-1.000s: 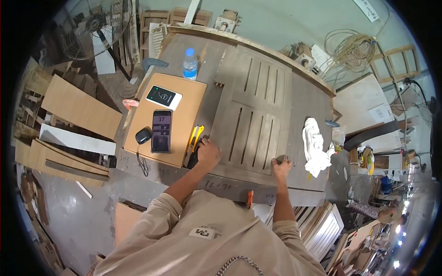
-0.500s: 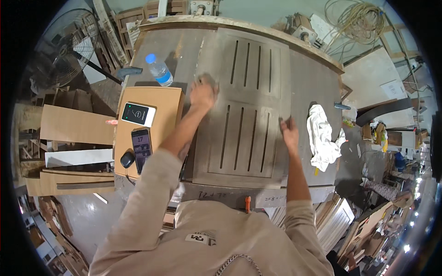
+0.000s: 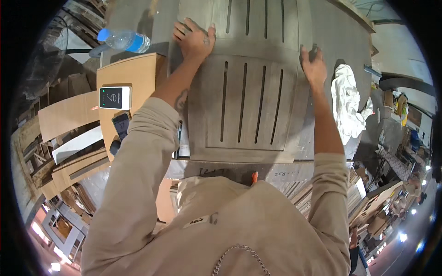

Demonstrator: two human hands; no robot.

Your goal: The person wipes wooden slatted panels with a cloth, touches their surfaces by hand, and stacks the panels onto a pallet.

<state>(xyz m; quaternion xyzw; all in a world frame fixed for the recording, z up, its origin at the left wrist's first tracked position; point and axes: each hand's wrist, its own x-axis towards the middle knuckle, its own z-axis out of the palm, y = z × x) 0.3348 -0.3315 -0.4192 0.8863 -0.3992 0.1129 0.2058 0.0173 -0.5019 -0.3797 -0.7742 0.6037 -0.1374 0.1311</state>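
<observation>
A grey-brown wooden door panel point(image 3: 253, 103) with two sets of long upright slots lies flat on a grey worktable. At its left edge, around the cross rail, my left hand point(image 3: 193, 42) rests with fingers spread and thumb toward the panel. My right hand point(image 3: 316, 66) is beside the opposite edge, thumb and fingers apart, the thumb close to the panel's side. Neither hand visibly holds anything. Whether the fingertips press on the panel edge cannot be made out. The panel's far end runs out of the picture.
A clear water bottle point(image 3: 123, 40) with blue cap lies left of my left hand. Nearer stands a cardboard box point(image 3: 146, 76) bearing a white device point(image 3: 115, 97) and a phone point(image 3: 121, 125). A crumpled white cloth point(image 3: 347, 103) lies right. Boards point(image 3: 69, 115) fill the left side.
The view has shifted, so the panel and table sit higher in the picture. My left hand's fingers have spread along the panel's left edge. My right hand has moved slightly farther up the right edge.
</observation>
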